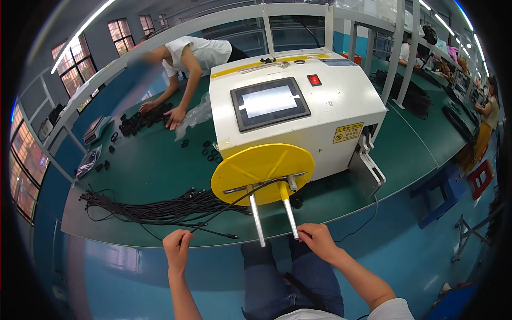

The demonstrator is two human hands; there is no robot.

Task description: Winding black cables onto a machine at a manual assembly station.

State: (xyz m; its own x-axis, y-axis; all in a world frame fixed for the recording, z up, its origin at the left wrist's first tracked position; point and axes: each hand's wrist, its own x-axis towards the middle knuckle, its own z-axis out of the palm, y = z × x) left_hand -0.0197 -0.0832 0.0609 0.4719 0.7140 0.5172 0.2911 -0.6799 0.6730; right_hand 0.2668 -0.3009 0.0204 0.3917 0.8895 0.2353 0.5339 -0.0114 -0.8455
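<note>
Nearest, the denim-clad legs [293, 274] of the person face the table [144, 176]. The left hand [177, 248] is clenched around a smooth black cable [269, 184], just off the table's front edge; the cable slants up from the fist and bends across two round metal rods. The right hand [318, 240] has its fingers curled at the tip of the right rod [290, 216]; whether they grip it or only touch it, I cannot tell. The left rod [257, 218] juts out bare and shiny.

Both rods stand out from a flat, round yellow disc [240, 168], fixed before a boxy machine [333, 114] with a white painted housing, a glossy rectangular screen [269, 104] and a small red switch [314, 80].

Left of the disc, a loose sheaf of thin, flexible black cables [154, 208] sprawls over the smooth green tabletop. Beyond lie small black rings [208, 152] and a crinkled clear plastic bag [197, 117]. Farther off, a co-worker's hands [174, 116] rest at a heap of knobbly black parts [141, 122].
</note>
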